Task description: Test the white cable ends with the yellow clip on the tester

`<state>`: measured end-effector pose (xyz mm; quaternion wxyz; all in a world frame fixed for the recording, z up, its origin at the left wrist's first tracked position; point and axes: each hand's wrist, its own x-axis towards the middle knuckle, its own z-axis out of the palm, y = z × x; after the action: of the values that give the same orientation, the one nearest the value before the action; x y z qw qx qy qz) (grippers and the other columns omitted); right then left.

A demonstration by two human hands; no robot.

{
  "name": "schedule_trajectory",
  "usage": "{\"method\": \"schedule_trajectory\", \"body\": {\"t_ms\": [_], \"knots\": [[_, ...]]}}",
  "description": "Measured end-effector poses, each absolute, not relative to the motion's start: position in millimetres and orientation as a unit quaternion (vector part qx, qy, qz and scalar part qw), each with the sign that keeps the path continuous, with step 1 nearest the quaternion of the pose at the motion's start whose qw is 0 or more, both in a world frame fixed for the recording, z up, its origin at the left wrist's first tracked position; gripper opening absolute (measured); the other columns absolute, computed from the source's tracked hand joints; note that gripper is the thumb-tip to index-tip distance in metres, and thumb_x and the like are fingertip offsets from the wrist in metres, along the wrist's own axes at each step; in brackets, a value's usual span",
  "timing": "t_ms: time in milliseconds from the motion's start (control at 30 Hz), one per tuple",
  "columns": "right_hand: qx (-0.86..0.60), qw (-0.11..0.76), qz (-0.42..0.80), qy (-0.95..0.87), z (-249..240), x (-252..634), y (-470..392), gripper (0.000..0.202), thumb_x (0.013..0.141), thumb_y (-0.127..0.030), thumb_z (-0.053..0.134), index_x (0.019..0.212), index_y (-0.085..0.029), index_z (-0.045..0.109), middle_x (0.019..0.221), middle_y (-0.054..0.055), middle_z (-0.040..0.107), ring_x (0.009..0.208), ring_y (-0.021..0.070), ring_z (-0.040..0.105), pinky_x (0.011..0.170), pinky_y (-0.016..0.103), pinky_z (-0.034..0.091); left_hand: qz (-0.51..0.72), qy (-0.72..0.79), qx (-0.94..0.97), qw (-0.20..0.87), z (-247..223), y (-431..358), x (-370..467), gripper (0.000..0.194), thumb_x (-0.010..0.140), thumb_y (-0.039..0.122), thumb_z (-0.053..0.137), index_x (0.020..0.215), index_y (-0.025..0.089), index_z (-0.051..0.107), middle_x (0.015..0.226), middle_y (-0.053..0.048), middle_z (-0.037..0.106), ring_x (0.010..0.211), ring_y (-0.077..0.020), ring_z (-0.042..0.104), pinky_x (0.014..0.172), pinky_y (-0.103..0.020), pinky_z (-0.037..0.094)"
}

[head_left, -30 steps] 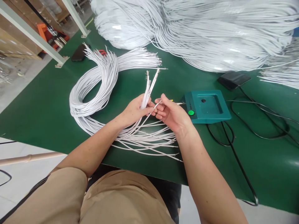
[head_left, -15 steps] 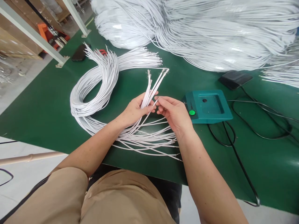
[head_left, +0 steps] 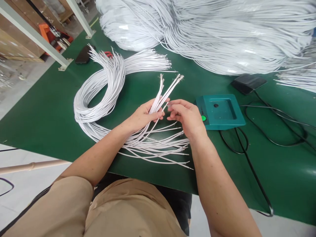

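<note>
My left hand [head_left: 145,115] is closed round a bundle of white wires [head_left: 170,88], its thumb lying across them. The frayed ends of the bundle point up and to the right. One wire stands apart from the others, its tip close to the fingertips of my right hand [head_left: 189,116]. Thumb and index of that hand are pinched together, and whatever is between them is too small to make out. More loose white wires [head_left: 168,144] fan out on the table below both hands.
A coiled hank of white wires [head_left: 82,102] lies at the left on the green table [head_left: 37,115]. At the right stands a teal device [head_left: 238,112] with a green button, black cables and a black block [head_left: 248,84]. A large wire heap [head_left: 222,39] fills the back.
My right hand has drawn a little to the right, away from the bundle. The upper ends of the bundle have shifted slightly right in my left hand.
</note>
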<state>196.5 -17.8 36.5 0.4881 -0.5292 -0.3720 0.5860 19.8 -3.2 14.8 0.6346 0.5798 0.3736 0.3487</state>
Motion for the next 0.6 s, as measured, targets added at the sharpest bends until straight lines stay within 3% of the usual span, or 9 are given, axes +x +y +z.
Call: {"method": "schedule_trajectory", "body": {"t_ms": [133, 367, 500, 600], "knots": [[-0.487, 0.496, 0.617, -0.369, 34.9, 196.3, -17.3, 0.019, 0.071, -0.034, 0.072, 0.077, -0.016, 0.071, 0.079, 0.002, 0.066, 0.062, 0.0084, 0.056, 0.066, 0.024, 0.056, 0.352, 0.374, 0.574, 0.639, 14.7, -3.0, 20.8, 0.051, 0.084, 0.028, 0.071, 0.133, 0.023, 0.058, 0.093, -0.003, 0.065, 0.078, -0.011, 0.061, 0.063, -0.019, 0.047], [-0.477, 0.51, 0.623, -0.353, 29.4, 195.3, -16.6, 0.037, 0.066, -0.051, 0.081, 0.072, -0.016, 0.071, 0.075, 0.003, 0.066, 0.062, 0.0083, 0.055, 0.063, 0.022, 0.053, 0.355, 0.396, 0.602, 0.596, 18.7, -5.5, 23.2, 0.046, 0.083, 0.026, 0.072, 0.127, 0.019, 0.06, 0.087, -0.001, 0.061, 0.077, -0.0101, 0.063, 0.067, -0.019, 0.05], [-0.5, 0.505, 0.596, -0.376, 30.2, 194.1, -16.7, 0.03, 0.069, -0.044, 0.08, 0.069, -0.016, 0.07, 0.071, 0.002, 0.065, 0.059, 0.0074, 0.055, 0.063, 0.021, 0.052, 0.362, 0.42, 0.637, 0.536, 19.8, -6.3, 25.5, 0.029, 0.081, 0.023, 0.072, 0.108, 0.014, 0.065, 0.088, -0.002, 0.064, 0.074, -0.0102, 0.065, 0.072, -0.021, 0.052], [-0.529, 0.476, 0.578, -0.398, 33.7, 196.6, -16.9, 0.018, 0.073, -0.032, 0.074, 0.067, -0.015, 0.068, 0.07, 0.002, 0.066, 0.058, 0.0078, 0.057, 0.062, 0.021, 0.051, 0.359, 0.423, 0.649, 0.521, 17.4, -5.6, 25.1, 0.035, 0.082, 0.025, 0.071, 0.114, 0.015, 0.064, 0.089, -0.003, 0.066, 0.075, -0.0119, 0.066, 0.076, -0.024, 0.053]]}}
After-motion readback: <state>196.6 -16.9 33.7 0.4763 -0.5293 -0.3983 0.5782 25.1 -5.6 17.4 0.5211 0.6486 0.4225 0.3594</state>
